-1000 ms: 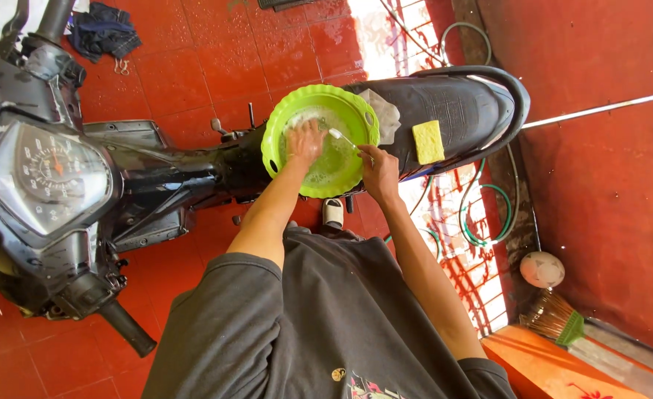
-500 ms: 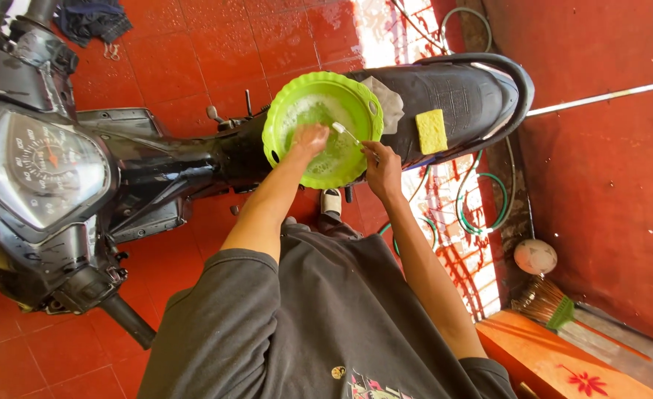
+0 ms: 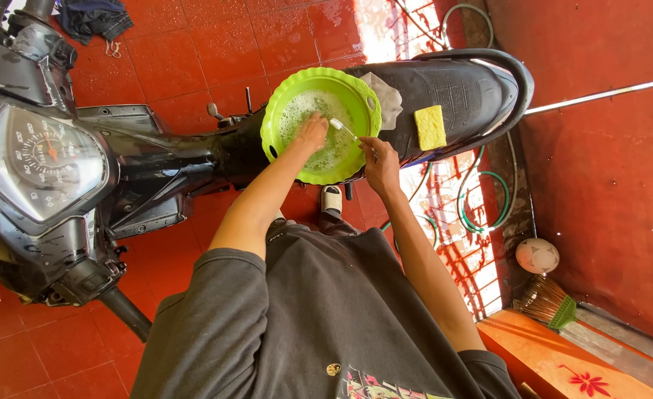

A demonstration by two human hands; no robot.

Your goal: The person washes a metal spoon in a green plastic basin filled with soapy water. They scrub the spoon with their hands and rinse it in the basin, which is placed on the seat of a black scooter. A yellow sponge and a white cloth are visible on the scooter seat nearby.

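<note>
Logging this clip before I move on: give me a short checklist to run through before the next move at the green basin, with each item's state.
1. Green basin rests on the motorcycle seat: ok.
2. Suds in the basin: ok.
3. Left hand is in the foam: ok.
4. Right hand holds the small brush, head over the basin: ok.
5. Yellow sponge lies on the seat, within reach: ok.
6. Basin steady on the seat: cannot tell.

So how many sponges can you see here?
1. A yellow sponge lies on the black motorbike seat, beside the green basin of suds where both hands work. Another could be hidden under the foam.
</note>
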